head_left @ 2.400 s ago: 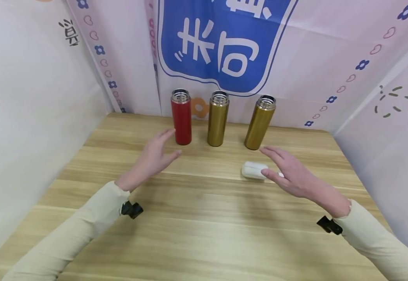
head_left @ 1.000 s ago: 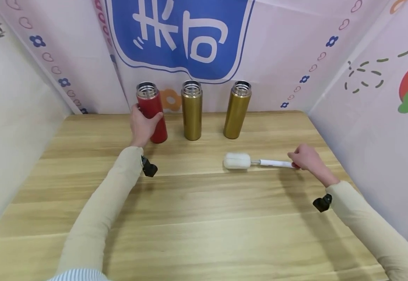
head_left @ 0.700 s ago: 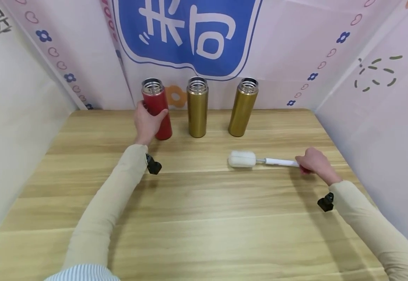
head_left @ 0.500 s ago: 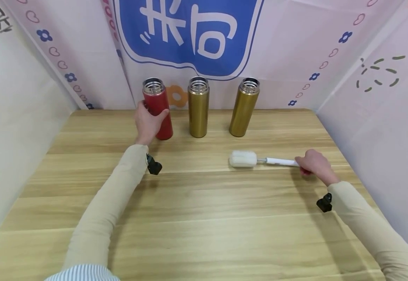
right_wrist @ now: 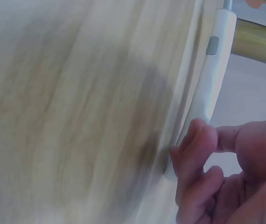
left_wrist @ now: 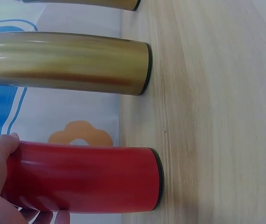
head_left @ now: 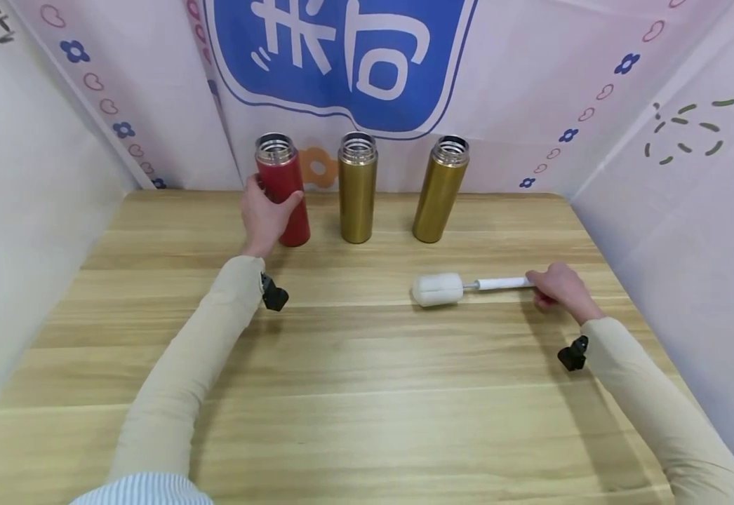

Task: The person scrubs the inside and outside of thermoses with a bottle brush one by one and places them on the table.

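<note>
My left hand (head_left: 264, 217) grips the red insulated bottle (head_left: 298, 226) from its left side, thumb across the front; the left wrist view shows fingers curled around the red bottle (left_wrist: 90, 179). Its silver threaded mouth is uncovered, and it stands upright on the table. On the right, my right hand (head_left: 561, 287) pinches the far end of a bottle brush (head_left: 438, 290) between thumb and fingers. The brush has a fat white sponge head and a thin metal neck. In the right wrist view, its white handle (right_wrist: 213, 79) with a grey patch passes into the fingertips, which hide part of it.
Two gold bottles, a middle one (head_left: 357, 200) and a right one (head_left: 441, 200), stand open-mouthed to the right of the red one. Behind them hangs a printed cloth wall (head_left: 506, 91). Side walls flank the wooden table (head_left: 367, 393).
My left hand reached the red bottle and took hold of it. My right hand moved right to the brush handle and closed on it; lately the handle end has risen slightly.
</note>
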Demonstrator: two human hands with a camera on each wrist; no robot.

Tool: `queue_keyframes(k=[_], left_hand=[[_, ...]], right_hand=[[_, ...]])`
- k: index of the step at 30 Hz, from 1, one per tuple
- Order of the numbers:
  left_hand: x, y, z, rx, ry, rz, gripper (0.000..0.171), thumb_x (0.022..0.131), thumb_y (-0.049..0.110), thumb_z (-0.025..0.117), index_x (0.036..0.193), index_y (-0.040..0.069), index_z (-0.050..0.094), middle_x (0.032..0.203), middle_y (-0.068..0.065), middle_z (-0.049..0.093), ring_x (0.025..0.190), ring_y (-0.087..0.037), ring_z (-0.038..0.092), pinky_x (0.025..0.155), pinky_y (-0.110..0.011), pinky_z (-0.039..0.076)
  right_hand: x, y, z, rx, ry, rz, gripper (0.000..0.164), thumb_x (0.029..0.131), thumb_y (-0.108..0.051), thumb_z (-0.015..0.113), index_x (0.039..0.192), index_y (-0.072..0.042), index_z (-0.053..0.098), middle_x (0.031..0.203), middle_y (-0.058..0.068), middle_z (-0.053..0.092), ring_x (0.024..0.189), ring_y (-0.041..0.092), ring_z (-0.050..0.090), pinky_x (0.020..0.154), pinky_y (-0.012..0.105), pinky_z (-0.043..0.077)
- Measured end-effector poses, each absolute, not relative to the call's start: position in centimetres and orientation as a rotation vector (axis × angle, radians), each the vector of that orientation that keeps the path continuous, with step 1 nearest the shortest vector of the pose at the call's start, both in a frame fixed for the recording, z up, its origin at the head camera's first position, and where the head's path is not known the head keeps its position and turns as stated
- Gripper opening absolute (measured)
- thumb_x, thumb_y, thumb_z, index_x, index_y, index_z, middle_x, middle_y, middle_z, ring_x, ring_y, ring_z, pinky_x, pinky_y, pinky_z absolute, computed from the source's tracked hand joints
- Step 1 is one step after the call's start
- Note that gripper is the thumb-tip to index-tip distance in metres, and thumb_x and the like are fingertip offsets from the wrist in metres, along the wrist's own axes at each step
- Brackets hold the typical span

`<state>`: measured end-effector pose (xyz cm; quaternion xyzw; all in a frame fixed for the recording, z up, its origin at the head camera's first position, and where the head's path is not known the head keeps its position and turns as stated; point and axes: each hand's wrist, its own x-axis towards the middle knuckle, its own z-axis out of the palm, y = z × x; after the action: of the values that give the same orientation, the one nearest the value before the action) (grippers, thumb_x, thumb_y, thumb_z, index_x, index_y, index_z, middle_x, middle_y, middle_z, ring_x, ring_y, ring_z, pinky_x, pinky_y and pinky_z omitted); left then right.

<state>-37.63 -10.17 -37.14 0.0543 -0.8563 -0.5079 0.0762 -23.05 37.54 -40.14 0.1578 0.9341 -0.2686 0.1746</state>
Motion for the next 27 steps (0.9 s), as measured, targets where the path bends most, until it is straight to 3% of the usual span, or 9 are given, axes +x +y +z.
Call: queue_keyframes(k=[9,14,19,27], left_hand=[[-37.7,-10.6,-37.1,0.146,-2.569,-1.508,0.074,0.084,0.037,0.066,0.142,0.013,0.027,0.146,-0.007,0.04,0.132,-0.021,0.044,0.109,-0.038,0.039],[-37.7,-10.5,-37.3,0.16,-2.573,-1.507,0.075,0.084,0.037,0.067,0.142,0.013,0.026,0.146,-0.007,0.04,0.132,-0.02,0.044,0.109,-0.038,0.039],[-37.7,-10.4,-37.4,0.158,-2.581,-1.514,0.075,0.084,0.036,0.067,0.142,0.014,0.026,0.147,-0.007,0.039,0.133,-0.02,0.043,0.109,-0.037,0.038],[-37.7,-10.5,-37.5,0.135,-2.553,-1.509,0.074,0.084,0.035,0.067,0.141,0.012,0.027,0.145,-0.008,0.041,0.132,-0.02,0.044,0.109,-0.037,0.039]], right_hand=[[-24.5,37.3,-40.2,0.628,2.438,-1.094,0.029,0.09,-0.025,0.043,0.082,0.001,0.055,0.051,-0.006,0.055,0.05,0.006,0.057,0.055,0.022,0.049],[-25.3,37.1,-40.3,0.704,2.367,-1.19,0.029,0.09,-0.025,0.046,0.099,0.003,0.05,0.057,-0.006,0.059,0.052,0.004,0.061,0.056,0.02,0.051],[-25.9,36.5,-40.4,0.802,2.314,-1.313,0.025,0.089,-0.02,0.047,0.1,0.003,0.047,0.057,-0.003,0.061,0.052,0.007,0.065,0.057,0.019,0.054],[-26.9,35.8,-40.4,0.778,2.399,-1.28,0.042,0.087,-0.021,0.049,0.116,0.01,0.047,0.057,-0.003,0.064,0.051,0.006,0.064,0.054,0.02,0.054]])
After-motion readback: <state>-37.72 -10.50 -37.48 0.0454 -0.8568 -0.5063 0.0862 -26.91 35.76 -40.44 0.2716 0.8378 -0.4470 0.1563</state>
